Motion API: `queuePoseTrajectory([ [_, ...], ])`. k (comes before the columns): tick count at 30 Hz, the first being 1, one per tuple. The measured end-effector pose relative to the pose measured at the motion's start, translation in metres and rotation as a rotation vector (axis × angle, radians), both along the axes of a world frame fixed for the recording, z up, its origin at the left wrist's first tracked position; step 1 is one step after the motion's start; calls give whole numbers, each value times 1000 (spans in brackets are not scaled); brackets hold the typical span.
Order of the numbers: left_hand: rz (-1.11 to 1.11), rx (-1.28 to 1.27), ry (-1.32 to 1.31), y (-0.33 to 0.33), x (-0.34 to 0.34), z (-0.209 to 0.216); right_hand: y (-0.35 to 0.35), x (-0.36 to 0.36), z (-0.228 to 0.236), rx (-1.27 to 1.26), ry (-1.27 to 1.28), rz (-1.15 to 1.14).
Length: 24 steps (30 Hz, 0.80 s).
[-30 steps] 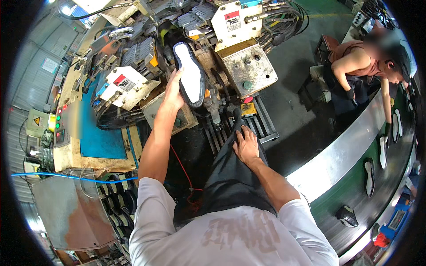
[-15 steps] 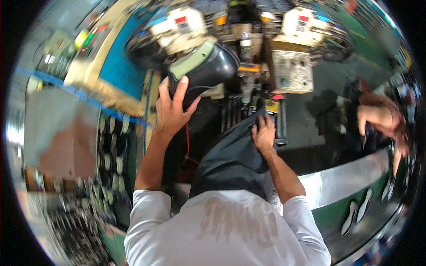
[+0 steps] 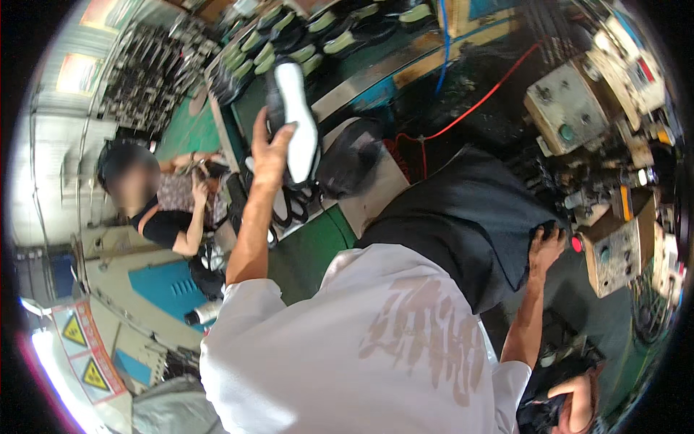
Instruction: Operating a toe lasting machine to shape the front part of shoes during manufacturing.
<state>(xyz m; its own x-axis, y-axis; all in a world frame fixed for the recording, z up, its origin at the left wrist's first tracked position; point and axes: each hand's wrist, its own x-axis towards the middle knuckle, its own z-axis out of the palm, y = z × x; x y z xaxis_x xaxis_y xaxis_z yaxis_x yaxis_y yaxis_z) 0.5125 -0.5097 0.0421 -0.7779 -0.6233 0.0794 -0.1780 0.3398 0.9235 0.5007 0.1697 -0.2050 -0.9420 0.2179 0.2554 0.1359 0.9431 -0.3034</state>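
A black shoe with a white sole (image 3: 295, 119), held up at about 11 o'clock in the view.

The left hand (image 3: 271, 148) is wrapped around the shoe's side, fingers closed on it, sole turned toward the camera, above a green table (image 3: 318, 239). Beyond it, at 12 o'clock, rows of pale-soled shoes (image 3: 318, 36) sit on a rack. The right hand (image 3: 546, 246), at 3 o'clock, rests with curled fingers on the dark trouser knee (image 3: 463, 217), gripping nothing that can be made out. Just past it stand grey machine boxes (image 3: 578, 108) with buttons. At 9 o'clock another person (image 3: 166, 210) sits working.
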Motion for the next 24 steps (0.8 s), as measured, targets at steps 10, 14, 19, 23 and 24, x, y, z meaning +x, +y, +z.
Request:
queuePoseTrajectory([
  [10,708,-150,-272,-224,218,-18,32,-83,-36,147,-255,301],
  [14,718,-119,-449,-273,292,-40,26,-60,-39,225,23,351],
  [19,799,69,-665,-270,383,-91,23,-69,-10,158,-132,342],
  [23,912,109,-750,-294,416,-137,31,-66,-17,61,-284,307],
  [24,869,100,-757,-300,415,-157,36,-61,-21,-63,-371,268],
])
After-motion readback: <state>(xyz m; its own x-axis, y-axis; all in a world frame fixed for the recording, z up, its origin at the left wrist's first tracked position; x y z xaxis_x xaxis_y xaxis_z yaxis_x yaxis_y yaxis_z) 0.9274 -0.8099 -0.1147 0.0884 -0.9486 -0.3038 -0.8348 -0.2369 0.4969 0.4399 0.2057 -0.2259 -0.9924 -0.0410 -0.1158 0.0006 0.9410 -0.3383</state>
